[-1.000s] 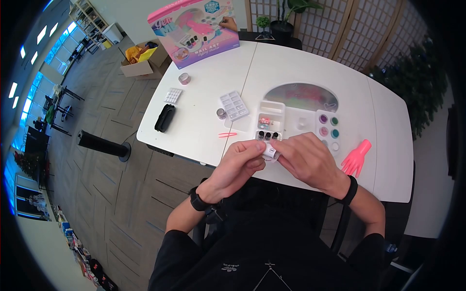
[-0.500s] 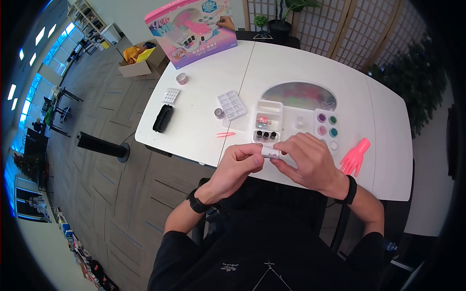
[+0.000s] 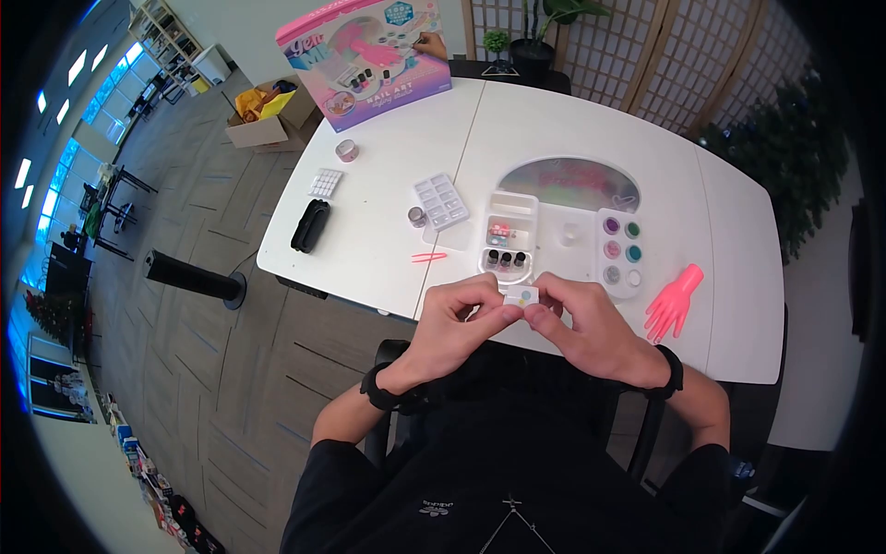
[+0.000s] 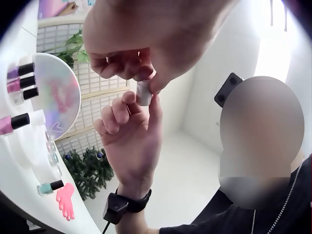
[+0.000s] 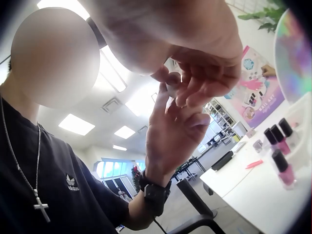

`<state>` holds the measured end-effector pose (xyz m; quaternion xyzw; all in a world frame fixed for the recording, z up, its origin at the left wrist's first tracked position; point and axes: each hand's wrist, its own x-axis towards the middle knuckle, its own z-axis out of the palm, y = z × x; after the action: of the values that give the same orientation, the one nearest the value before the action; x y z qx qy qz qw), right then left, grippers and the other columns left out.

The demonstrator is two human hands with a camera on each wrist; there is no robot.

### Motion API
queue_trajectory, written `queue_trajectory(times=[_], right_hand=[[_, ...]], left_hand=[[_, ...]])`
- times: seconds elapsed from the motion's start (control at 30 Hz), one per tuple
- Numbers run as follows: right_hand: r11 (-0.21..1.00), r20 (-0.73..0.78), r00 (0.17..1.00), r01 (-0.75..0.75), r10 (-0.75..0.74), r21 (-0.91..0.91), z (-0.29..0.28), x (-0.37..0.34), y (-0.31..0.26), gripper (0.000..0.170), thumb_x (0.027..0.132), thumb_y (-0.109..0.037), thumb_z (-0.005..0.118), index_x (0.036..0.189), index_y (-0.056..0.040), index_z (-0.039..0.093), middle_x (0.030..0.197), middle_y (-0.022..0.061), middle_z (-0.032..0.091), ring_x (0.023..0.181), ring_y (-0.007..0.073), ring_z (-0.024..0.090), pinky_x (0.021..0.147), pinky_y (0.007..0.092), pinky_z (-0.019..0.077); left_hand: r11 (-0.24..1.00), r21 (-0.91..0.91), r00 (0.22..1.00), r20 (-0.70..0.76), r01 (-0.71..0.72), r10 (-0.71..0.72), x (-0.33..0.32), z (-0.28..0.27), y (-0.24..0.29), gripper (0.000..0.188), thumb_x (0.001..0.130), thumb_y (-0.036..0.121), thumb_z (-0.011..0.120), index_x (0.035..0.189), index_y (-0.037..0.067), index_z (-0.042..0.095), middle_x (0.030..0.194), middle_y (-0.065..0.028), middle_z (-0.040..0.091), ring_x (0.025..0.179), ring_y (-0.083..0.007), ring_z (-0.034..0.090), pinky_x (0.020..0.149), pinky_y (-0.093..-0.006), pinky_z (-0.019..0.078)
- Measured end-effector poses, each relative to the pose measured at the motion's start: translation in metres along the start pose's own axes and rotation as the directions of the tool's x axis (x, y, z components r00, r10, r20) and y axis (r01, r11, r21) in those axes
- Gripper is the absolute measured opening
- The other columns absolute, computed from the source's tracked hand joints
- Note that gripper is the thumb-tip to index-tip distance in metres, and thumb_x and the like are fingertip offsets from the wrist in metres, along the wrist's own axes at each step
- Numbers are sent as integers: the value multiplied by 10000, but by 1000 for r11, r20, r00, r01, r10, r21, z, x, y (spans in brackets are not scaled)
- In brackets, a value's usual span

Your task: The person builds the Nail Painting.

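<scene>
A small white cylinder [image 3: 521, 296] with pale coloured spots is held in front of the chest, over the table's near edge. My left hand [image 3: 460, 323] pinches its left end between thumb and fingers. From the other side, the thumb and fingers of my right hand [image 3: 595, 323] grip the right end. In the left wrist view the white cylinder [image 4: 144, 92] stands between both sets of fingertips. Just beyond the hands is a white organizer tray [image 3: 512, 205] with dark-capped nail polish bottles [image 3: 506, 258] in its front part.
Right of the tray lie a palette of glitter pots [image 3: 613, 249] and a pink model hand [image 3: 675, 300]. To the left are pink tweezers [image 3: 428, 258], a compartment tray [image 3: 441, 201], a small jar [image 3: 417, 217] and a black case [image 3: 311, 226]. A nail art box [image 3: 369, 65] stands behind.
The cylinder has turned, and its spotted side now shows. My right hand has moved lower and rolled, uncovering more glitter pots. The left thumb has come up to the cylinder.
</scene>
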<state>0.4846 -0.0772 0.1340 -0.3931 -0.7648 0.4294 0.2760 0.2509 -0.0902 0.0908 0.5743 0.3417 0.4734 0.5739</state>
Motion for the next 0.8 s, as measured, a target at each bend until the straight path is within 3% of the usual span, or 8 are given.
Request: queue_trajectory(times=[0.07, 0.1, 0.17, 0.2, 0.3, 0.4, 0.63, 0.8], right_hand=[[994, -170, 982, 66, -81, -89, 6, -3, -5, 367, 997, -268, 813, 1240, -39, 661, 982, 108, 689, 852, 239, 688, 726, 378, 531], [945, -218, 942, 197, -257, -262, 6, -2, -1, 417, 974, -265, 834, 1284, -55, 651, 1037, 101, 682, 900, 242, 688, 750, 383, 529], [713, -211, 780, 379, -590, -590, 6, 0, 12, 536, 929, -259, 875, 1373, -87, 630, 1147, 85, 668, 997, 248, 688, 800, 392, 526], [626, -141, 763, 393, -630, -673, 6, -1, 13, 559, 872, -225, 911, 1358, -103, 661, 1238, 73, 656, 1050, 263, 687, 849, 401, 516], [505, -60, 742, 393, -668, -768, 8, 1, 12, 515, 867, -205, 912, 1316, -87, 688, 1220, 64, 674, 1050, 248, 691, 843, 394, 513], [495, -64, 740, 380, -669, -781, 9, 4, 15, 455, 856, -178, 913, 1253, -72, 717, 1197, 64, 690, 1052, 246, 695, 845, 393, 510], [752, -168, 840, 349, -515, -559, 5, 5, 9, 311, 876, -155, 892, 1125, -49, 738, 1140, 76, 701, 1018, 269, 700, 847, 391, 528], [937, -190, 932, 264, -309, -228, 6, 3, 9, 210, 964, -134, 825, 1099, -11, 721, 1129, 114, 702, 1011, 296, 701, 854, 383, 558]], left_hand=[[999, -9, 998, -33, 44, -44, 1, 1, -1, 162, 1022, 21, 760, 865, -12, 734, 797, 50, 529, 756, -51, 425, 669, -272, 339], [998, -20, 997, -45, 63, -64, 2, 1, -1, 170, 1029, 30, 756, 866, -13, 735, 796, 53, 526, 755, -48, 421, 671, -270, 336], [996, -36, 995, -58, 79, -81, 3, 1, -4, 179, 1047, 69, 752, 887, -11, 748, 798, 62, 530, 752, -36, 414, 663, -263, 326], [996, -40, 995, -60, 76, -79, 3, 1, -6, 186, 1058, 99, 752, 906, -8, 760, 802, 69, 537, 748, -26, 411, 653, -257, 319], [994, -83, 996, -55, 66, -71, 3, 3, -11, 184, 1074, 133, 748, 955, -2, 785, 817, 75, 555, 750, -14, 409, 647, -248, 312], [993, -112, 998, -42, 41, -46, 4, 3, -14, 167, 1076, 127, 742, 985, -5, 790, 834, 70, 564, 754, -14, 413, 651, -242, 313], [995, -88, 999, 0, 50, -50, 0, 0, -9, 117, 1055, 95, 753, 1026, -15, 781, 854, 63, 539, 755, -18, 413, 656, -243, 321], [1000, -23, 999, 32, 4, -3, 0, -1, -7, 75, 1005, 72, 810, 1022, 4, 782, 818, 62, 477, 747, -30, 408, 657, -256, 323]])
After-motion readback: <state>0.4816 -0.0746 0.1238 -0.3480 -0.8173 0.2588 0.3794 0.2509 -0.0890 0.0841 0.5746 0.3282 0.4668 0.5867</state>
